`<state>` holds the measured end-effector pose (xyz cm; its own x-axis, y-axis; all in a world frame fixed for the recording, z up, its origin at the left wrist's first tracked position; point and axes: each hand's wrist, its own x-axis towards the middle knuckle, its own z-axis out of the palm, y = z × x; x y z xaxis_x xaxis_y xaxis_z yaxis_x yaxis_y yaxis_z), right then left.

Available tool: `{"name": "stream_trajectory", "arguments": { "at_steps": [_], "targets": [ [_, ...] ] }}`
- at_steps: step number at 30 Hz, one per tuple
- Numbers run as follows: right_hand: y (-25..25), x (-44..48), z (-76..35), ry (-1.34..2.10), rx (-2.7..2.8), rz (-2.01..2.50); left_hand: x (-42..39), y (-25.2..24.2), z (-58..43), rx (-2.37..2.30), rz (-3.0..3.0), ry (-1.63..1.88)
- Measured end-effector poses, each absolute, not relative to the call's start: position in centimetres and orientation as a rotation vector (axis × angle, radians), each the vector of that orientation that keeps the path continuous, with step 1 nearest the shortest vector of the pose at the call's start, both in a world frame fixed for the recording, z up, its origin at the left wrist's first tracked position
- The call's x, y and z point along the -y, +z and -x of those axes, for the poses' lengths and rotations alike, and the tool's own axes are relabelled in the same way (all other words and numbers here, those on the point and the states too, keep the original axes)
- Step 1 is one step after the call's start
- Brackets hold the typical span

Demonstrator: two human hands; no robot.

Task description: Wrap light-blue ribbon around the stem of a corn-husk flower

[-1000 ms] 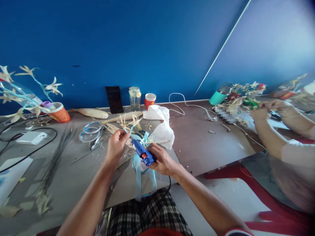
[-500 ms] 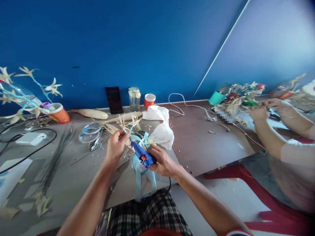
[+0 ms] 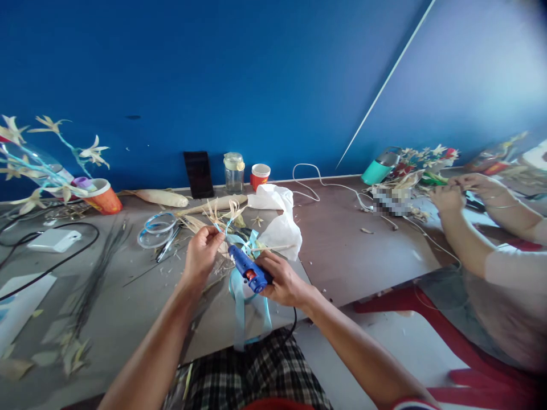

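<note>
My left hand (image 3: 201, 253) pinches the light-blue wrapped stem of a dried-husk flower (image 3: 233, 212), whose pale petals spread above the fingertips. In my right hand (image 3: 280, 278) is a blue hot glue gun (image 3: 248, 267), its nozzle pointing up and left, close to the stem. A black cord runs down from the gun past the table edge. Light-blue ribbon (image 3: 240, 313) lies under and behind the gun, with an end hanging toward my lap. Whether the nozzle touches the stem I cannot tell.
Husk flowers stand in an orange cup (image 3: 102, 197) at left, near a white adapter (image 3: 54, 241) and thin dark wires (image 3: 100, 267). Behind my hands are corn husks (image 3: 164, 197), a clear jar (image 3: 233, 172), a red cup (image 3: 260, 176) and white cloth (image 3: 286, 222). Another person's hands (image 3: 453, 193) work at right.
Almost nothing differs. The glue gun sits very slightly lower and to the right, and my left hand keeps its pinch on the flower stem.
</note>
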<state>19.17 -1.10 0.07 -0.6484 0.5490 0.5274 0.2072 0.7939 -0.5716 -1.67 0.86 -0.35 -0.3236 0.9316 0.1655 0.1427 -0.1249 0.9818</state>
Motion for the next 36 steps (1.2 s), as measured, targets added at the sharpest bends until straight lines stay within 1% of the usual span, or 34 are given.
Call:
{"name": "stream_trajectory", "arguments": {
  "at_steps": [11, 13, 16, 18, 20, 22, 24, 28, 31, 34, 36],
  "targets": [
    [0.6, 0.9, -19.9, 0.57, 2.257, 0.579, -1.1, -0.6, 1.9, -1.501, -1.193, 1.548],
    [0.7, 0.8, -20.9, 0.503, 2.207, 0.703, -0.9, -0.3, 1.9, -1.519, -1.205, 1.531],
    [0.1, -0.1, -22.8, 0.285, 2.183, 1.019, -0.7, 0.2, 1.7, -1.534, -1.222, 1.493],
    [-1.0, -1.0, -24.2, 0.153, 2.195, 1.253, -0.7, 0.3, 1.5, -1.467, -1.175, 1.509],
    [-2.0, -1.7, -25.7, 0.111, 2.235, 1.443, -0.8, 0.1, 1.4, -1.373, -1.109, 1.549],
    [-2.2, -2.1, -27.0, 0.142, 2.279, 1.554, -0.9, -0.2, 1.3, -1.312, -1.069, 1.577],
    [-1.3, -2.2, -27.7, 0.206, 2.281, 1.537, -1.0, -0.4, 1.3, -1.289, -1.066, 1.58],
    [2.7, -1.6, -24.6, 0.43, 2.044, 1.176, -0.9, -0.4, 1.1, -1.279, -1.143, 1.544],
    [4.5, -1.4, -18.8, 0.7, 1.978, 1.108, -0.8, -0.2, 1.0, -1.277, -1.188, 1.51],
    [4.1, -1.7, -14.1, 0.856, 1.989, 1.164, -0.8, 0.0, 1.0, -1.317, -1.242, 1.495],
    [3.2, -1.9, -12.7, 0.803, 1.888, 1.175, -0.8, 0.1, 1.1, -1.336, -1.269, 1.479]
  ]
}}
